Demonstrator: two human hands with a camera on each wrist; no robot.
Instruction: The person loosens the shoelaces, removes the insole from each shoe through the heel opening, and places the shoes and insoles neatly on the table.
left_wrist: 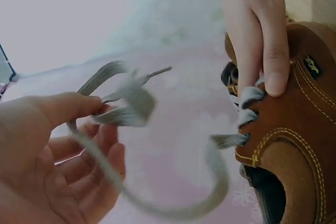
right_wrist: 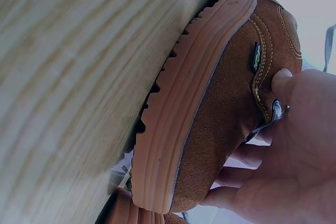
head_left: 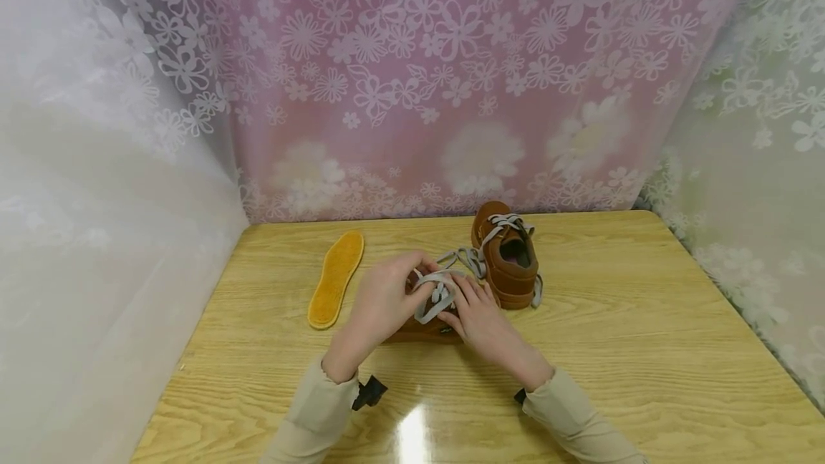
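A brown suede shoe (head_left: 412, 336) with a tan rubber sole lies sideways between both hands, partly covered by them. Between thumb and forefinger, my left hand (head_left: 382, 296) pinches a grey shoelace (left_wrist: 184, 213). That lace loops down and back to an eyelet, as the left wrist view shows, and its loose end sticks out past the fingertips. My right hand (head_left: 486, 324) grips the shoe over its front, thumb (right_wrist: 283, 85) on the side by the eyelets and fingers across the laced part. Lace crossings (left_wrist: 249, 106) run through several eyelets beside that thumb.
Behind the right hand stands the other brown shoe (head_left: 515, 278), grey laces in it, with a loose lace (head_left: 467, 258) lying beside it. An orange-yellow insole (head_left: 335, 281) lies left on the wooden table (head_left: 644, 349). Flowered curtains (head_left: 412, 77) enclose the back and sides.
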